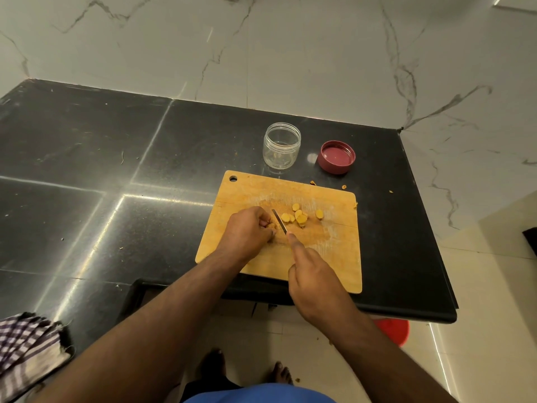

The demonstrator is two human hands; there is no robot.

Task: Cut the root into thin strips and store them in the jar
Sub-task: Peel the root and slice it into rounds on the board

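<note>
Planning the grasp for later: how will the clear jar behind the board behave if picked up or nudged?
The jar looks like thin clear plastic and nearly empty, so probably light. It stands upright and squat, so it would more likely slide on the glossy counter than tip. Smooth walls may be slippery.

1. Indoor light is dim and warm; the picture is soft and a little grainy.
2. Bright streaks of glare cross the glossy black stone tabletop (87,158).
3. Wide-angle bending curves the tabletop edges and the white marble-veined wall (290,53).
4. Shadows are faint.
</note>
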